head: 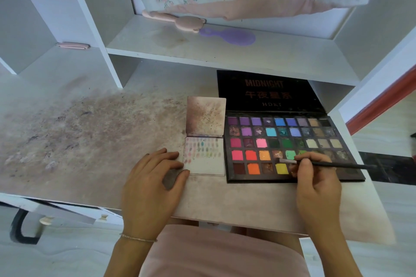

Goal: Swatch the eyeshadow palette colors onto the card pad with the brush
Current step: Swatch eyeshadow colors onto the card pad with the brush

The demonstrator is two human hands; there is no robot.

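I see right hand (315, 177) pinching brush (326, 164) mid-handle, tip over palette (292, 148) near the green pan | left hand (155, 177) flat, fingers steadying card pad (204, 157) just left of palette | brush light, bristles soft; pans look crumbly, so light pressure.

The palette lid (267, 92) reads "MIDNIGHT", Chinese characters, and "HDKI".

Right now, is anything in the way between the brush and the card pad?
Nothing visible is. The brush, held by the right hand, has its tip over the palette. The card pad lies just beside it, its lower part bare; the left hand touches only its left edge.
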